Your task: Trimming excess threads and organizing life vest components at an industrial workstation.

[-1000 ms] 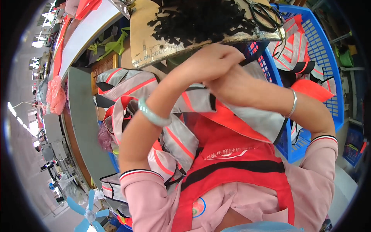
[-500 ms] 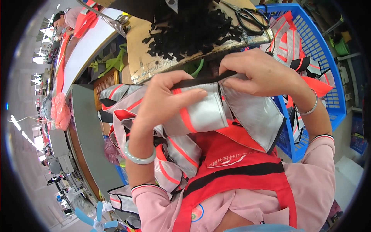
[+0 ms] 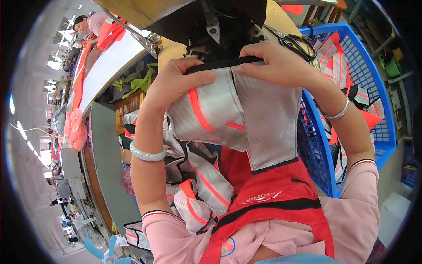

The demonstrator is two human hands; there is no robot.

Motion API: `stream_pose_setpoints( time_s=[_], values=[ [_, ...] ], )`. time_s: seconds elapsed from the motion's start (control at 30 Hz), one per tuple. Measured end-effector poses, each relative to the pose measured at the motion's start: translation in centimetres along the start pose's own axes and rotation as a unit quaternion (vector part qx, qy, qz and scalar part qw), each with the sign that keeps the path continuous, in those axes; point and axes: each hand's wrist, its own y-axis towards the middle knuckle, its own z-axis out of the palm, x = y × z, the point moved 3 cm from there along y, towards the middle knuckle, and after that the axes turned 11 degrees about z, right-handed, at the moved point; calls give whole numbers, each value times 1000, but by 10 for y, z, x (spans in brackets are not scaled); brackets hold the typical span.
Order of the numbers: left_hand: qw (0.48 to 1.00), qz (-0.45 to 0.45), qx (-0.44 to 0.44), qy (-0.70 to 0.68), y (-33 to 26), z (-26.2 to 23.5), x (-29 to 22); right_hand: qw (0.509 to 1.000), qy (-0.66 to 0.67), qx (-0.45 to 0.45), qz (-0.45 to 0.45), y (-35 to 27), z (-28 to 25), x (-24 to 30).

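A silver reflective garment piece [image 3: 268, 119] with an orange-red stripe and black bound edges hangs between my two hands over my red apron [image 3: 272, 189]. My left hand [image 3: 178, 81] pinches its black upper edge on the left, thumb lying on the silver face. Farther right, my right hand [image 3: 281, 64] grips the same edge between thumb and bent fingers. A seam and an overlapping panel show just left of my right thumb. Right beyond the held edge is a dark machine head with a pointed metal part [image 3: 213, 31]; the fabric's far side is hidden.
Black scraps [image 3: 193, 53] and black-handled scissors [image 3: 296, 46] lie on the worktop ahead. A blue plastic basket [image 3: 318, 147] with similar pieces stands at right. More silver pieces [image 3: 211, 176] are heaped at left. A person [image 3: 94, 24] works at a far-left table.
Both hands have carried the garment piece slightly away from me and left, nearer the machine head. Its right panel now hangs down straighter. The view has shifted, showing more of the machine.
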Motion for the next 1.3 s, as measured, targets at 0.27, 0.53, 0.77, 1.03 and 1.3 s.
stream_pose_setpoints(
  time_s=[0.27,0.53,0.77,1.03,1.3],
  values=[
    [995,-30,47,-83,24,-9,8,1000,-31,2,-4,31,-2,-11],
    [992,-29,37,-119,33,-11,9,998,-39,-40,-37,47,-5,-19],
    [989,-16,24,-143,41,-16,12,997,-52,-49,-34,55,-12,-19],
    [992,-5,-11,-129,43,-20,12,998,-30,-51,28,52,-19,-13],
    [999,-24,43,-3,-15,-42,28,984,118,102,-85,-62,-24,-16]
  ],
)
